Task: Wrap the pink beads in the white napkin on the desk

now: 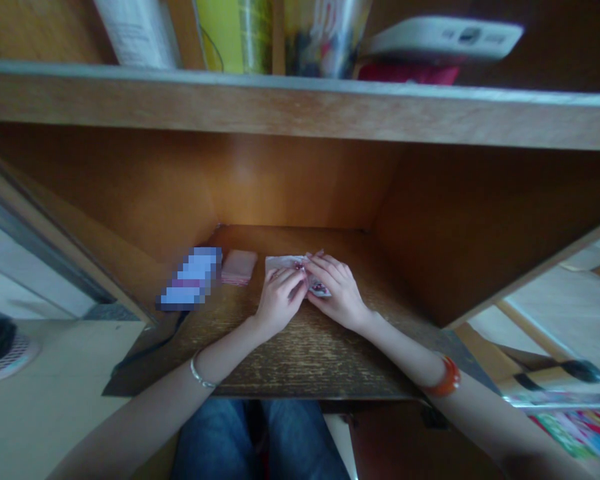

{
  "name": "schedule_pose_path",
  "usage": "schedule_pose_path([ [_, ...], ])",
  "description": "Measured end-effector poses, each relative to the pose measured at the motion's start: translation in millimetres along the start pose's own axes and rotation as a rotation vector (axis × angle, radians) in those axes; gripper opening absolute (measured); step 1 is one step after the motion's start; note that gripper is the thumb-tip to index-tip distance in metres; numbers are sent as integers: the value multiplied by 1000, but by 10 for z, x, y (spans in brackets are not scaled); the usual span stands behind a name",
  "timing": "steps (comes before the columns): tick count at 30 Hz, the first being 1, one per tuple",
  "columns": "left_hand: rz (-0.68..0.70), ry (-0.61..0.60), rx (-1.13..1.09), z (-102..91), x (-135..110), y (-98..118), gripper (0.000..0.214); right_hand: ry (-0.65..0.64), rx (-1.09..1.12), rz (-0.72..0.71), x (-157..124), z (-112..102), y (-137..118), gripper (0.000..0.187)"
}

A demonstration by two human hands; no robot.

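A thin, pale sheet (283, 261) with dark red and dark patterned spots lies on the brown desk, under both hands. It looks like paper or a small packet; its exact kind is unclear. My left hand (280, 297) pinches it near the middle, thumb and fingers drawn together. From the other side, my right hand (336, 290) holds its right part, with bent fingers over the top and the thumb at the near edge. A patterned corner shows between the right thumb and fingers. Left of the sheet sits a small stack of pinkish squares (239, 267), touched by neither hand.
A blurred-out phone-like device (193, 277) with a dark cable (153, 347) lies at the desk's left. Wooden walls enclose the desk (305, 360). Overhead, a shelf (300, 110) holds containers and a white box-like object (445, 39). A bin (5, 350) stands on the floor at left.
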State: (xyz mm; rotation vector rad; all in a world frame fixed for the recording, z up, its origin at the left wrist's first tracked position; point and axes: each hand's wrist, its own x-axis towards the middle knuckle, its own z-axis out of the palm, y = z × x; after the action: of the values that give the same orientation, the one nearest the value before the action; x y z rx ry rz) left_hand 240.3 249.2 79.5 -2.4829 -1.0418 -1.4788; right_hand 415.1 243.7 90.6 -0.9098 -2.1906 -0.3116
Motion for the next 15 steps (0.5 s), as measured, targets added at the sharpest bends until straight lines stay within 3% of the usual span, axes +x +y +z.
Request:
schedule_pose_path([
  [9, -45, -34, 15, -32, 7, 24, 10, -17, 5, -27, 6, -46, -17, 53],
  [15, -75, 140, -153, -62, 47, 42, 6, 109, 61, 75, 17, -37, -39, 39],
])
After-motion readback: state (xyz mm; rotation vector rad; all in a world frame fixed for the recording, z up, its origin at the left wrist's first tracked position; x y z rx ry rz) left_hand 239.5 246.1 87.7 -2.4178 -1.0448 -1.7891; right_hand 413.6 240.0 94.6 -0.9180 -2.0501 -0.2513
